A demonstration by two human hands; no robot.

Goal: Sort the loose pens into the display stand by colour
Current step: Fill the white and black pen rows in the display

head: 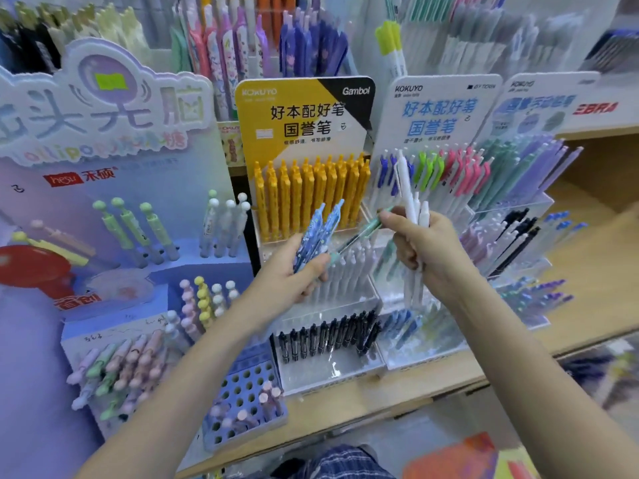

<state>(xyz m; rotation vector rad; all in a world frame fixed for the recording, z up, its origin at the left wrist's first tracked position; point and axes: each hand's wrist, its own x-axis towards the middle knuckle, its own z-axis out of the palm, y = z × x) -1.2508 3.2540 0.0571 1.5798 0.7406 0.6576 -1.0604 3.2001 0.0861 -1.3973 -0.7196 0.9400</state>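
White pens (413, 209) upright (blue (320, 233) tilted)

Left grip (294, 271) holds blue pens (320, 233) (patterned).

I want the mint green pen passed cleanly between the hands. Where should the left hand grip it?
Judging by its pose, grip the mint green pen at mid-barrel, coming from below left. It slants between the hands, its upper end pinched by the right hand, its lower end near the left hand, which holds blue patterned pens.

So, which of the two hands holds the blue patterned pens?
The left hand holds the blue patterned pens. The right hand grips plain white pens instead, and pinches one mint-green pen at its fingertips.
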